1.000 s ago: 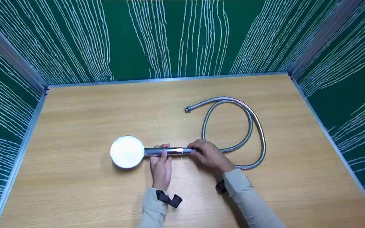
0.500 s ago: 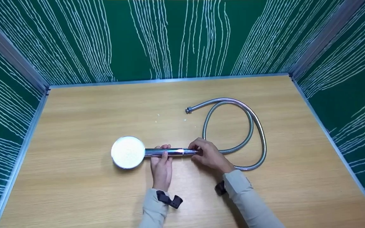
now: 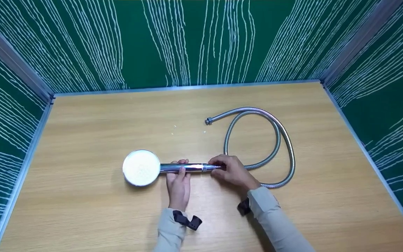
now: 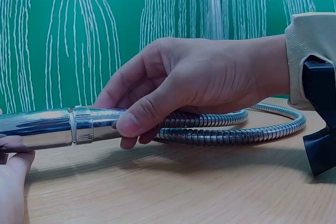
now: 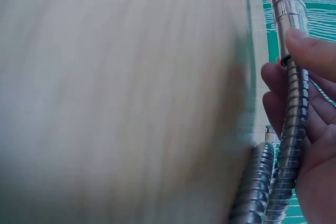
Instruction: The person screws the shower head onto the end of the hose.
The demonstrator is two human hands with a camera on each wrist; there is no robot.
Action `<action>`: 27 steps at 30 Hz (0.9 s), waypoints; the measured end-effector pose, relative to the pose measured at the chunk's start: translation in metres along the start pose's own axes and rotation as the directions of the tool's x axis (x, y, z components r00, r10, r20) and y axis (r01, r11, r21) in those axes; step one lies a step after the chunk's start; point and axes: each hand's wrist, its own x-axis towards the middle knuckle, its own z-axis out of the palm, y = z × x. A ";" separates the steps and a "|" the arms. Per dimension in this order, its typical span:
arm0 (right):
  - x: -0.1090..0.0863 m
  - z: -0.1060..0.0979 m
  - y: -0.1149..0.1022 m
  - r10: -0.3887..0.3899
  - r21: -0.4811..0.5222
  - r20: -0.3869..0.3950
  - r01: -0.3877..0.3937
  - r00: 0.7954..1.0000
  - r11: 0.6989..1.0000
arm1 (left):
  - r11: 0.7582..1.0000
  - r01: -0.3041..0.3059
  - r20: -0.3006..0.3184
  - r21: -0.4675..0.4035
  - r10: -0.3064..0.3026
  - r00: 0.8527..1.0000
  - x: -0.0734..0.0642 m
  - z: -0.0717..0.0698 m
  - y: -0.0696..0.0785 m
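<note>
Head view: right hand (image 3: 235,172) covers the spot where handle (image 3: 171,168) meets hose (image 3: 252,110). Left palm hidden by its own fingers and the handle; left hand (image 3: 178,187) only partly seen. 2 sleeves (image 3: 282,224) run off the bottom edge. Specks (image 3: 204,132) too small for me to identify. Left wrist view: left edge crops handle and left hand. Right wrist view: table (image 5: 115,87) badly blurred; right hand cut at right edge, hose at bottom.
</note>
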 end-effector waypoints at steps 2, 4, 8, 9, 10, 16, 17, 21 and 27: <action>0.000 -0.001 0.000 -0.005 0.022 0.000 0.005 1.000 1.000 | 1.000 0.002 0.001 -0.001 -0.002 1.000 0.000 0.000 0.000; 0.000 -0.001 0.001 -0.005 0.037 0.001 0.005 1.000 0.999 | 1.000 0.000 0.009 -0.001 0.000 1.000 0.000 0.000 0.000; 0.000 -0.002 0.001 0.025 0.057 0.016 -0.026 1.000 0.998 | 1.000 -0.011 0.031 -0.008 0.011 0.999 0.000 -0.002 0.000; 0.000 -0.002 0.001 0.034 0.060 0.020 -0.036 0.999 0.998 | 1.000 -0.014 0.036 -0.010 0.014 0.999 0.000 -0.002 -0.001; 0.000 -0.002 0.001 0.040 0.059 0.023 -0.042 0.999 0.997 | 1.000 -0.016 0.039 -0.014 0.016 0.999 0.000 -0.002 -0.001; 0.000 -0.002 0.001 0.019 0.060 0.003 -0.019 1.000 0.998 | 1.000 -0.021 0.040 -0.019 0.022 0.999 0.000 -0.003 -0.001; 0.000 -0.002 0.001 0.014 0.065 -0.004 -0.014 1.000 0.998 | 1.000 -0.021 0.038 -0.018 0.022 0.999 0.000 -0.003 -0.002; -0.001 -0.001 0.002 -0.002 0.089 -0.026 0.005 1.000 0.996 | 1.000 -0.017 0.033 -0.019 0.018 0.999 0.000 -0.002 -0.001; 0.000 0.000 0.004 -0.011 0.114 -0.034 0.015 0.999 0.993 | 1.000 -0.014 0.031 -0.019 0.015 0.999 0.000 -0.001 -0.001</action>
